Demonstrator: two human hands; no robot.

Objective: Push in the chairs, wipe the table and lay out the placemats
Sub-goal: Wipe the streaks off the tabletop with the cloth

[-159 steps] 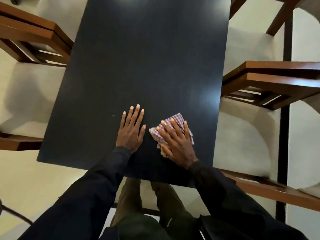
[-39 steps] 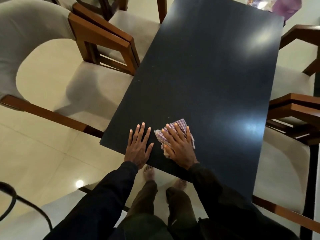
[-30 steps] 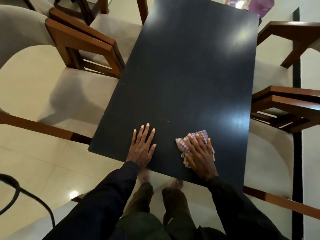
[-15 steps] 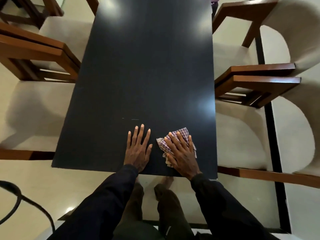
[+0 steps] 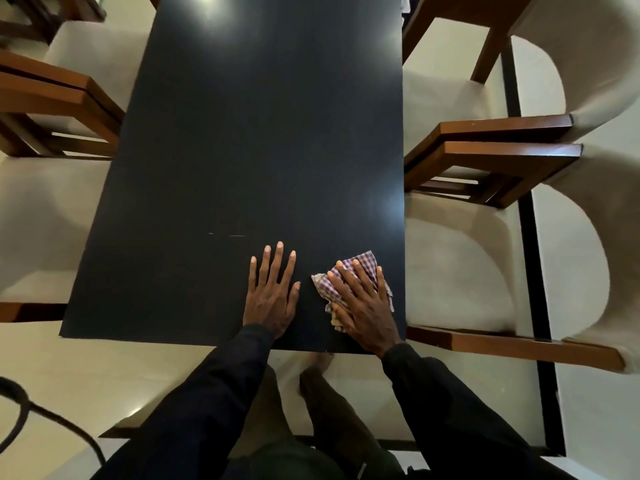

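Note:
A long dark table (image 5: 263,140) runs away from me. My right hand (image 5: 363,304) presses a checked cloth (image 5: 365,263) flat on the tabletop close to the near right corner. My left hand (image 5: 272,292) lies flat beside it, fingers spread, holding nothing. Cream-seated wooden chairs stand along both long sides: two on the right (image 5: 460,258) (image 5: 446,95), two on the left (image 5: 38,223) (image 5: 97,53), their seats tucked against the table edges. No placemat is in view.
Pale tiled floor surrounds the table, with a black strip (image 5: 533,258) running along the right. A dark cable (image 5: 20,410) curls at the lower left. My legs and bare feet (image 5: 318,362) are just below the table's near edge.
My right hand has slid the cloth to the right, nearer the table's right edge. The left hand stays flat in place. My view has swung to look straight down the table.

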